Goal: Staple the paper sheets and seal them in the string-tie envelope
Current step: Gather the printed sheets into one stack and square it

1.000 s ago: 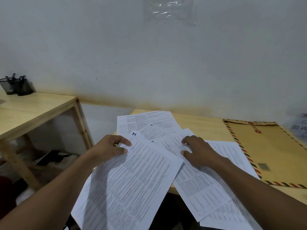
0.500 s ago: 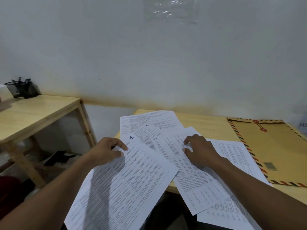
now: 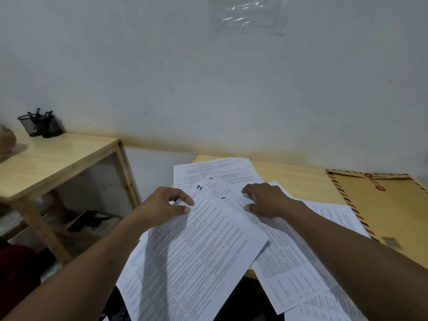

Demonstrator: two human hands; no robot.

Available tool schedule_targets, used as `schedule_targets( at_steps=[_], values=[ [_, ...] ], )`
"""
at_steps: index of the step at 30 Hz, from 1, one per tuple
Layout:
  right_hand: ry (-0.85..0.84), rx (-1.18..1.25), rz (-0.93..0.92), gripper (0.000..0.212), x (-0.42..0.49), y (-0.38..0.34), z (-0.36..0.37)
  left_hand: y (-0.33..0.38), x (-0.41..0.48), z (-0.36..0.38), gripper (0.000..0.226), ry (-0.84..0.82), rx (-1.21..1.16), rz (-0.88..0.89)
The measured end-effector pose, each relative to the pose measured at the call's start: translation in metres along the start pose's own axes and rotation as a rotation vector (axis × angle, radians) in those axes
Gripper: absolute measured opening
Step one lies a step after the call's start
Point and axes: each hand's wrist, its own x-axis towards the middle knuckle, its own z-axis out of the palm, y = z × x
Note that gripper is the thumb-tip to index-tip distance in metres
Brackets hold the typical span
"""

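Note:
Several printed white sheets lie fanned over the near left corner of a light wooden table [image 3: 294,179]. My left hand [image 3: 164,205] pinches the top left edge of the sheet numbered 1 [image 3: 196,256], which hangs over the table's edge. My right hand [image 3: 266,200] rests fingers-down on the sheet numbered 3 [image 3: 284,258]. A sheet numbered 4 [image 3: 222,170] lies farther back. The brown string-tie envelope [image 3: 391,205], with a striped border and red button ties, lies flat at the right. No stapler is in view.
A second wooden table [image 3: 53,156] stands to the left with a black mesh pen holder [image 3: 40,125] at its back. A black object [image 3: 86,220] lies on the shelf below it. A white wall runs close behind both tables.
The view has shifted slightly. My left hand has drawn sheet 1 a little down and left, uncovering the number 3. My right hand stays pressed on the sheets.

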Motion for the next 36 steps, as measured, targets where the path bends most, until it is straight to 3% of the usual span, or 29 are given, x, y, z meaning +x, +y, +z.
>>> schedule_targets(
  at_steps=[7,11,16,26,31,36],
  values=[
    [-0.072,0.117,-0.036,0.07,0.003,0.005,-0.003,0.005,0.004,0.008,0.013,-0.022,-0.073,-0.045],
    [-0.019,0.025,-0.011,0.06,0.003,0.005,-0.005,0.007,0.006,0.014,0.013,-0.036,-0.093,-0.054],
    [0.019,0.19,-0.016,0.046,0.002,0.007,-0.001,0.01,0.008,0.02,0.013,-0.049,-0.107,-0.039],
    [-0.045,0.114,-0.033,0.051,0.01,0.002,-0.007,0.013,0.009,0.022,0.013,-0.065,-0.099,-0.072],
    [-0.023,0.127,-0.062,0.025,0.014,0.002,-0.01,0.017,0.011,0.022,0.014,-0.103,-0.143,-0.066],
    [0.021,0.24,-0.054,0.021,0.009,0.002,-0.019,0.023,0.016,0.026,0.015,-0.077,-0.146,-0.032]
  ],
)
